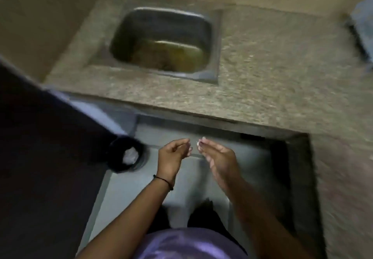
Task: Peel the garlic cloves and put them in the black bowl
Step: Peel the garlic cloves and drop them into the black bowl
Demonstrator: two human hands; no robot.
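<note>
Midway, we judge: pale bits (130,155) in the round black bowl (114,162), our right hand (220,157) pinching a small white scrap (198,143), left hand (171,155) curled, its hold unclear

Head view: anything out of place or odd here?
Two things. The sink holds murky yellow-brown water. The black bowl, white bits inside, sits at the very corner of the dark surface, seemingly overhanging. Motion blur hides finer detail.

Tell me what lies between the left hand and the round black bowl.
Nothing lies there. The head view shows only a bare stretch of blurred grey surface between the left hand and the round black bowl.
</note>
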